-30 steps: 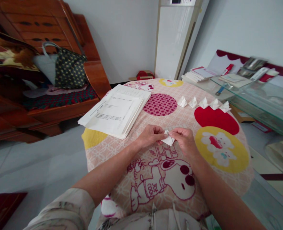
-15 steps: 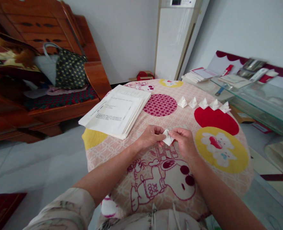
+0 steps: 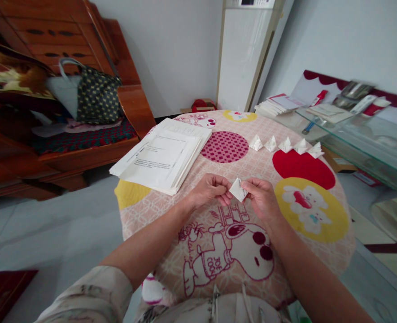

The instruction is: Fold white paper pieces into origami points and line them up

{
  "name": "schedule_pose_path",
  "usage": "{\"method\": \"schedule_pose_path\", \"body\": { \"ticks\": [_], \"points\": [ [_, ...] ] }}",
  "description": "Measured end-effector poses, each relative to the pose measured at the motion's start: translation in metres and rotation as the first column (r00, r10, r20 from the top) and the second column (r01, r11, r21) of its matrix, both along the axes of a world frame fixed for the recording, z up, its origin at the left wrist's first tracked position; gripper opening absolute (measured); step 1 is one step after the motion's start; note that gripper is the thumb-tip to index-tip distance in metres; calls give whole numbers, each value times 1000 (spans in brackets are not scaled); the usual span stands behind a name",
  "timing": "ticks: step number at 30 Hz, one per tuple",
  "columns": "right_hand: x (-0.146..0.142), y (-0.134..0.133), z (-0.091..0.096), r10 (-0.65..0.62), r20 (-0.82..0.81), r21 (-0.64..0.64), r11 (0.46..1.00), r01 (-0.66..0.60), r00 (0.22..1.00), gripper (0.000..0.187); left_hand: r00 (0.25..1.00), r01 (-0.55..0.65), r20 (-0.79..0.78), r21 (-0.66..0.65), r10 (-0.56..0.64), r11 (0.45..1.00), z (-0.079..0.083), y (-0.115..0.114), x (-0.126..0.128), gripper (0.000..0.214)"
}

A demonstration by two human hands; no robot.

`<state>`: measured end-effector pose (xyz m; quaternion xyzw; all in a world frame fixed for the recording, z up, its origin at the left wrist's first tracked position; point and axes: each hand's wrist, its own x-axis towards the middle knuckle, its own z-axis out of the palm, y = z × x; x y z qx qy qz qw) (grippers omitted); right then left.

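Note:
A small white folded paper (image 3: 238,190) with bits of print is held above the table, its flat face turned up. My right hand (image 3: 261,195) pinches its right side between thumb and fingers. At its left corner is my left hand (image 3: 212,189), fingers curled loosely and a little apart; that corner shows uncovered, and the fingertips are close to it or just touching. Beyond the hands, several folded paper pieces (image 3: 271,144) with pointed tops stand in a row near the table's far right side.
A stack of printed sheets (image 3: 161,157) lies on the left of the round table, over a patterned tablecloth (image 3: 171,242). To the right is a glass shelf (image 3: 369,139) carrying papers and a metal pot. A wooden sofa (image 3: 134,105) with a dotted bag (image 3: 99,96) stands at left.
The folded paper has turned and shifted slightly right with my right hand. My left fingers have slackened and drawn back a little from its left side.

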<state>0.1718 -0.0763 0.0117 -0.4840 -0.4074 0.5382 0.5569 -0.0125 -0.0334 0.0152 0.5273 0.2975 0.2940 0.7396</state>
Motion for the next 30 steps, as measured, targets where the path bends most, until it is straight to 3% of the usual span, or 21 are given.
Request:
{"method": "schedule_pose_path", "body": {
  "ticks": [7,16,27,30],
  "points": [
    [-3,-3,-2,55,118,34,998,-60,991,26,994,12,-107,141,4,990,-6,1,3,46],
    [-2,-1,-3,215,87,-7,977,-215,973,24,988,-62,-122,251,95,966,-9,-3,6,43],
    [4,-2,-1,247,12,-62,967,-246,969,17,997,-49,-51,174,58,984,-8,-6,6,40],
    [6,-1,1,193,11,-62,979,-192,981,19,996,-73,-46,177,82,981,-7,-5,6,39]
  ]
}}
